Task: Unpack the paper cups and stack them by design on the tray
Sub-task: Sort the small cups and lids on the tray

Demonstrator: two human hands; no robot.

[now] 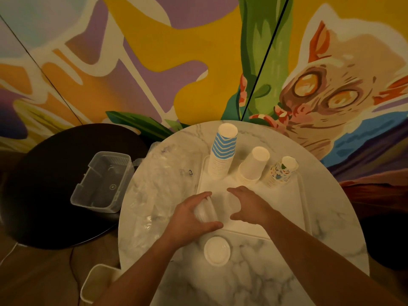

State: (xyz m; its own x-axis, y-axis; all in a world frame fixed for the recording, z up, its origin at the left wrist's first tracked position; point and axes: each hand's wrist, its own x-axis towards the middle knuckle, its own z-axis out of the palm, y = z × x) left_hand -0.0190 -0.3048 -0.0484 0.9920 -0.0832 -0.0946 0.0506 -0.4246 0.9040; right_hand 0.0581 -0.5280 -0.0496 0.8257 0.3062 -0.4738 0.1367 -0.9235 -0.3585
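Observation:
On the white tray point(302, 195) three upside-down cup stacks stand along the far side: a tall blue-striped stack point(223, 151), a plain white stack point(254, 165) and a short patterned stack point(282, 171). My left hand point(189, 219) grips a lying stack of white cups point(206, 209) at the tray's near left corner. My right hand point(249, 206) hovers just to the right of that stack with fingers spread and curved, holding nothing. A single white cup point(217, 250) stands upside down on the table below my hands.
Crumpled clear plastic wrapping point(159, 184) covers the left part of the round marble table point(276, 272). A clear plastic box point(103, 182) sits on a dark round table point(44, 195) to the left. A white bin point(97, 281) stands on the floor near the lower left.

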